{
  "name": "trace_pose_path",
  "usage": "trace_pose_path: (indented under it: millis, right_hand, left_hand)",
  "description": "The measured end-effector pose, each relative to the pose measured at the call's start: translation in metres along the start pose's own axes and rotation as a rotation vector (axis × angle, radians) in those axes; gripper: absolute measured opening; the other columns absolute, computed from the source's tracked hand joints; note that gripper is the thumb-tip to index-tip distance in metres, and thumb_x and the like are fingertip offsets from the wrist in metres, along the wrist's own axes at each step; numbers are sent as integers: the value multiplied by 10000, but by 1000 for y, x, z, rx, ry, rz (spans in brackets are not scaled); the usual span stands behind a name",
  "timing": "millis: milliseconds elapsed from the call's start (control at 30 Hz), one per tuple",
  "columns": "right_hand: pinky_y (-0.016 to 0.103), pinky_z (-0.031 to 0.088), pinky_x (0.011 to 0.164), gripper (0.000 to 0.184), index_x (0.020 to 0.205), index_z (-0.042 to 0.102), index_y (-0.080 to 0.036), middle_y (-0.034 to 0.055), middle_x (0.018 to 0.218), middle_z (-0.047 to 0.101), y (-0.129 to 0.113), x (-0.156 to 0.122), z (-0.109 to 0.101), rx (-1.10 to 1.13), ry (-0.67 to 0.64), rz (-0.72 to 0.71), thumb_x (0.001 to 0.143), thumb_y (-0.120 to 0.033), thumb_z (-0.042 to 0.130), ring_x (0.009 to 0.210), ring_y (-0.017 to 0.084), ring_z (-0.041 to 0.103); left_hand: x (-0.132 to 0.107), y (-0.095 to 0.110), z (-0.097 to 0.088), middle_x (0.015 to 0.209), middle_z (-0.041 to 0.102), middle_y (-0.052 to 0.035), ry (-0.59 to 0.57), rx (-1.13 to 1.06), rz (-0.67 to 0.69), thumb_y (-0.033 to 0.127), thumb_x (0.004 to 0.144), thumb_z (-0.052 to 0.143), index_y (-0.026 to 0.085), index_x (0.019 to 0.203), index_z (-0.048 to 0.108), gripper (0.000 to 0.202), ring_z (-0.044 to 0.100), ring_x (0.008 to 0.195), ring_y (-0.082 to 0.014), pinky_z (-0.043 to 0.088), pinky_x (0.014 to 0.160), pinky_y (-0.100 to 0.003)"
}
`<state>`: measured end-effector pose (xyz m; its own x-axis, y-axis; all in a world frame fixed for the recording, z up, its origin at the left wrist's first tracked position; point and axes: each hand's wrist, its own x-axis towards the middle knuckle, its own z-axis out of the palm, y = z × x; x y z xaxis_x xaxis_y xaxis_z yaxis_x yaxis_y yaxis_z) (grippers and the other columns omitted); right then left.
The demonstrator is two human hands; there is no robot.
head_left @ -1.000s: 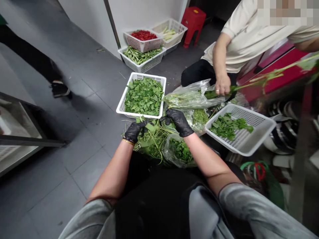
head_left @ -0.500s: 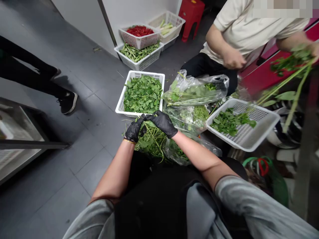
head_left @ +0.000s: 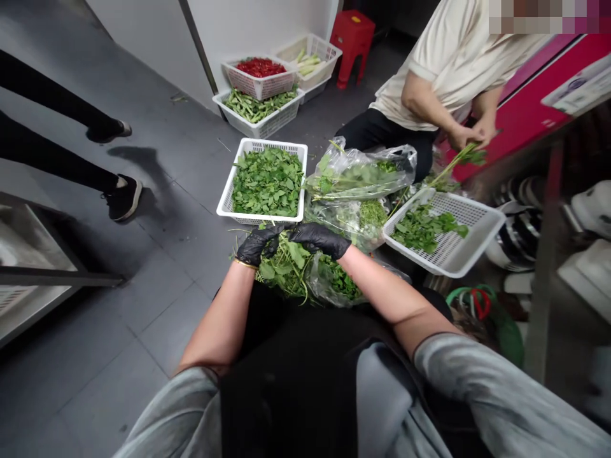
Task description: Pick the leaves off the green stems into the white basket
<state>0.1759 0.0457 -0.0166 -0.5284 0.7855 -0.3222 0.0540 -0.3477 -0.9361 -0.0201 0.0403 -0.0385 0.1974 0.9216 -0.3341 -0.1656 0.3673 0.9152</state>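
My left hand (head_left: pixel 259 245), in a black glove, is closed around a leafy green sprig (head_left: pixel 296 253) just in front of the white basket. Close beside it, my right hand (head_left: pixel 321 240), also gloved in black, pinches the same greens, its fingertips almost meeting the left ones. Beneath both hands lies a heap of green stems and leaves (head_left: pixel 281 280). Picked leaves (head_left: pixel 268 181) fill the white basket (head_left: pixel 222 202) beyond my hands. To the right of the heap, a clear plastic bag (head_left: pixel 329 287) holds more greens.
A co-worker (head_left: pixel 443 83) at the right handles long stems above a second white basket (head_left: pixel 470 264) with some leaves. Bagged greens (head_left: pixel 367 172) lie between us. Stacked baskets hold red chilies (head_left: pixel 261 67) and cut green vegetables (head_left: pixel 255 107). Another person's legs (head_left: pixel 57 149) are at left.
My hands have flattened over the heap, with broad leaves now hanging between them. The co-worker's hands have come together on the stems. At left, the other person's legs have shifted slightly.
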Motion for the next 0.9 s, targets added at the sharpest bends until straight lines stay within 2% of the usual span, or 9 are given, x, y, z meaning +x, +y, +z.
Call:
trace_pose_path:
  millis: [67,133,267,333,467,600,700,800,900]
  right_hand:
    - [213,231,427,414,811,626,-154,-110,466,353,-2,-10,-3,29,69,-34,730,-540,750,424,56,248]
    - [217,292,444,428,828,634,-164,-85,508,437,-2,-13,-3,-54,107,-120,760,-580,712,444,68,307]
    - [298,512,653,362,726,667,-198,-7,655,631,-1,-12,-4,-263,-90,-319,704,-550,748,642,155,546]
    - [337,535,794,271,642,650,-205,13,687,662,1,-14,-5,-274,-130,-386,679,-451,757,759,191,608]
    - [273,490,712,209,517,552,-196,-24,585,559,8,-21,3,-144,207,-399,670,-253,683,653,139,537]
    - [219,382,518,283,570,461,-207,-60,534,427,6,-24,13,61,511,-376,784,-343,586,504,94,406]
    - [213,326,444,292,640,451,-218,-76,514,390,-3,-34,-11,257,682,-293,824,-422,549,435,86,351]
    - [223,381,461,317,683,493,-217,-58,533,454,-6,-60,-46,273,622,-278,826,-489,570,450,100,413]
    - [264,529,678,309,765,628,-211,13,741,662,0,-87,-53,-20,457,-416,813,-517,620,704,148,628]
  left_hand:
    - [-6,3,4,406,469,48,-102,-135,-54,385,805,787,116,822,731,275,402,330,-82,322,366,-206]
    - [-13,5,11,370,401,78,-163,-281,-100,362,828,773,123,774,694,258,300,276,-56,235,321,-192]
    - [-27,5,27,400,441,86,-64,-373,-139,289,873,735,146,768,643,200,305,271,-40,219,313,-168]
    - [-34,3,36,410,453,87,-17,-359,-148,261,843,765,145,750,618,208,307,278,-36,225,314,-166]
    - [-49,4,63,396,397,100,74,-391,-61,293,812,804,163,684,560,304,307,287,-39,237,324,-174]
    - [-59,15,86,427,410,85,152,-454,-9,370,865,762,163,710,600,305,341,318,-41,243,333,-170]
    - [-67,28,82,412,348,89,182,-464,85,337,954,661,136,767,666,275,271,315,-29,233,335,-157]
    - [-73,39,68,438,370,71,162,-473,22,276,1037,490,88,861,706,336,288,321,-33,260,337,-154]
    - [-74,42,61,480,417,51,106,-511,-126,278,1071,365,77,912,701,422,318,332,-39,298,343,-156]
